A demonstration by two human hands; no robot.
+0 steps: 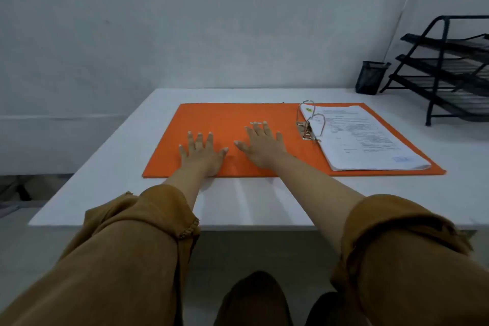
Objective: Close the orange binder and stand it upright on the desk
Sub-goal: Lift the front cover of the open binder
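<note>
1. Under both my palms lies the orange binder [225, 119], open flat on the desk [132, 167]; my left hand [202, 152] and right hand [263, 147] rest spread on its empty cover, grasping nothing.
2. Just right of my right hand stand the rings [312, 120], holding the papers [367, 137].
3. Farther right, the pen cup [370, 78] and tray rack [447, 74] sit well apart, so I judge the fold-over unobstructed.

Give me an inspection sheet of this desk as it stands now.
Surface: white rectangular desk, mostly bare.
Job's things: orange cardboard lever-arch binder lying open and flat; metal rings closed over a stack of printed white pages on its right half.
Clutter: black mesh pen cup; black three-tier wire tray rack, far right.
Hands: left hand and right hand flat, fingers spread, on the binder's left cover.
Cables: nothing seen.
Surroundings: plain grey wall.
</note>
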